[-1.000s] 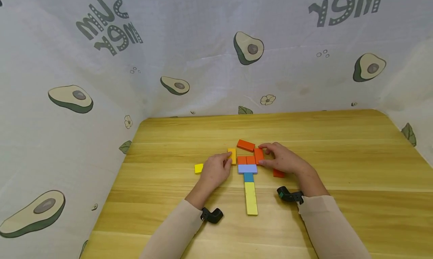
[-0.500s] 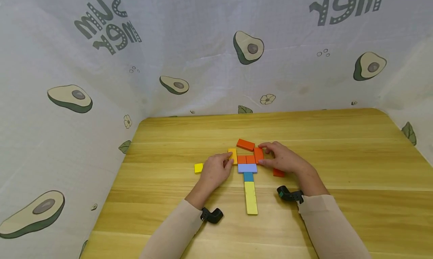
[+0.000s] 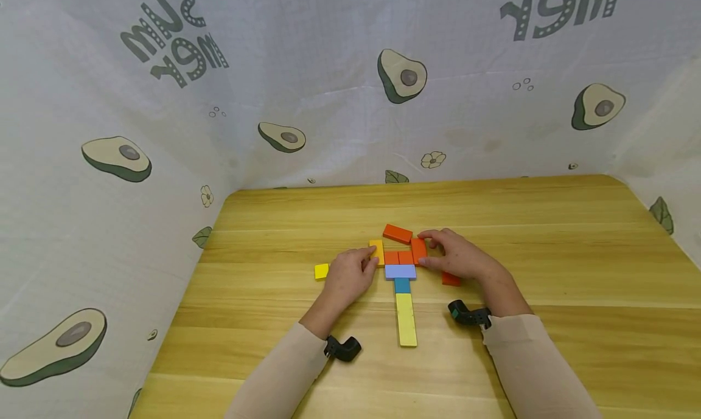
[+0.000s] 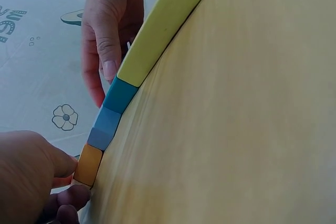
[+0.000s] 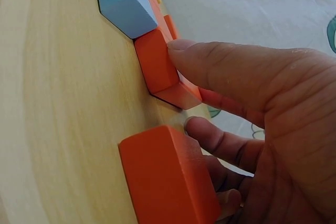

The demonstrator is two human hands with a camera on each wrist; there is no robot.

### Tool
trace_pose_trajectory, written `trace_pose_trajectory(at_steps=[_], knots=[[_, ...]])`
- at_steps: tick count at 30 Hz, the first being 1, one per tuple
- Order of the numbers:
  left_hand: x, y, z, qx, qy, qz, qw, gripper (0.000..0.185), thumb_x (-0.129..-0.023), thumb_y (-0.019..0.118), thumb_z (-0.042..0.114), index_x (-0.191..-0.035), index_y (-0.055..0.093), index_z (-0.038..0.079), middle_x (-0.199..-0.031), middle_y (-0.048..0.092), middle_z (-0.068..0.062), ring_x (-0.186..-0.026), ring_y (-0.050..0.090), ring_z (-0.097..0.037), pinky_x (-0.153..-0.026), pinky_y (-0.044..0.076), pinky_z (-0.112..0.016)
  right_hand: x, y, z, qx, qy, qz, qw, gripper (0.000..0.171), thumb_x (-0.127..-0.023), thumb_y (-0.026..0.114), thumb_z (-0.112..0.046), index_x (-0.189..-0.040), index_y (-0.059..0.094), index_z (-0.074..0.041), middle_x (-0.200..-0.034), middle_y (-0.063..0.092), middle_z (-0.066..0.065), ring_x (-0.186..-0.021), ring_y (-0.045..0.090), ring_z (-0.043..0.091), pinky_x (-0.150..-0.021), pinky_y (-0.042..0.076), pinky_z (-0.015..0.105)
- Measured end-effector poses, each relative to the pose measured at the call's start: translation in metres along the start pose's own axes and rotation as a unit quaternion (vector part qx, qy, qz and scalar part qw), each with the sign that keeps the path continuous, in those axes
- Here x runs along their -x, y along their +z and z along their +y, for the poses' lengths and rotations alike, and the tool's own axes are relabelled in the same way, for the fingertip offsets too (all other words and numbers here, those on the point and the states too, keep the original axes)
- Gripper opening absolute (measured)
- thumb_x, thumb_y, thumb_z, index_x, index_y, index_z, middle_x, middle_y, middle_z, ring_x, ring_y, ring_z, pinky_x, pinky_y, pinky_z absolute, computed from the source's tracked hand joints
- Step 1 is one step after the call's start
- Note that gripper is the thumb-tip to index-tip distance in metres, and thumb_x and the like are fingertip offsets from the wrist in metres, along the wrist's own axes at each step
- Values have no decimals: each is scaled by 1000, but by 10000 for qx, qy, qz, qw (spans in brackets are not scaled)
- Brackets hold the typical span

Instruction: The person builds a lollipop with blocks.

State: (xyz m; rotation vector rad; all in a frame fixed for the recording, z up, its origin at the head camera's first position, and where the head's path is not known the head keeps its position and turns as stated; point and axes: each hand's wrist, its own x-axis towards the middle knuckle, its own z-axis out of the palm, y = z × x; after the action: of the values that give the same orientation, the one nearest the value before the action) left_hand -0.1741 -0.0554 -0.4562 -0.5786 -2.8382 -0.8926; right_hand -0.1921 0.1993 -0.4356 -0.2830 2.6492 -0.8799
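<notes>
My left hand (image 3: 348,274) pinches an amber-yellow wooden block (image 3: 380,253) between thumb and finger; the left wrist view shows this block (image 4: 88,164) close up. Across from it, my right hand (image 3: 459,258) has thumb and index finger at the two ends of an upright-lying orange-red block (image 3: 418,250). Between these two blocks lies a pair of small orange-red squares (image 3: 398,258). Below them a lavender-blue block (image 3: 400,272), a teal square (image 3: 402,286) and a long pale-yellow strip (image 3: 406,320) run in a line toward me.
A slanted red block (image 3: 397,233) lies at the far end of the arrangement. Another red block (image 3: 451,279) is under my right hand, and a bright yellow one (image 3: 321,272) lies left of my left hand. Patterned cloth (image 3: 339,103) hangs behind the wooden table (image 3: 547,224).
My left hand has slid the amber-yellow block slightly right, up against the small orange-red squares. The right hand stays on its block.
</notes>
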Motion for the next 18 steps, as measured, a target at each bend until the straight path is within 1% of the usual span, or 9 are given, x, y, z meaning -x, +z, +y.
trace_pose_trajectory(at_steps=[6,9,11,13,14,16,18], knots=[[1,0,0,-77,61,47,9999,33,-91,58,28,-119,65,12,-56,43,9,-48,39,-6,-44,32,-21,2,-3,0,-107,-70,-2,9999,64,-82,67,-42,-136,43,-17,-115,48,12,-98,48,28,-86,41,48],[2,1,0,-95,67,59,9999,33,-91,58,29,-119,65,11,-56,43,9,-48,39,-6,-43,32,-21,6,-8,-1,-198,-86,-55,9998,68,-82,67,-43,-138,40,-15,-117,48,14,-99,48,29,-86,41,48],[2,1,0,-114,64,58,9999,33,-92,57,29,-119,64,11,-56,44,9,-48,40,-6,-43,32,-21,9,-13,-1,-214,-30,-88,9997,69,-81,68,-44,-137,41,-14,-118,49,16,-101,48,30,-85,42,48],[2,2,-1,-137,54,49,9999,33,-92,57,29,-119,64,11,-56,44,9,-48,40,-6,-43,33,-21,14,-20,0,-184,78,-114,9997,63,-81,68,-42,-131,46,-11,-116,50,16,-100,49,30,-84,42,47],[2,2,-1,-144,55,49,9999,33,-92,57,29,-119,64,11,-56,44,9,-48,40,-6,-43,33,-21,17,-23,0,-132,147,-127,9997,58,-81,69,-42,-126,49,-10,-113,52,15,-97,50,30,-82,43,46],[2,2,-1,-156,59,59,9998,33,-92,57,29,-119,64,11,-56,44,9,-49,40,-7,-43,33,-21,23,-31,0,-8,393,-197,9990,45,-80,69,-40,-111,56,-9,-102,56,12,-88,51,27,-74,44,41],[1,1,-1,-176,67,74,9998,33,-92,57,28,-119,64,11,-56,43,9,-49,40,-7,-43,33,-21,29,-37,0,172,649,-315,9972,37,-79,70,-39,-94,58,-8,-87,55,7,-77,49,23,-64,41,35]])
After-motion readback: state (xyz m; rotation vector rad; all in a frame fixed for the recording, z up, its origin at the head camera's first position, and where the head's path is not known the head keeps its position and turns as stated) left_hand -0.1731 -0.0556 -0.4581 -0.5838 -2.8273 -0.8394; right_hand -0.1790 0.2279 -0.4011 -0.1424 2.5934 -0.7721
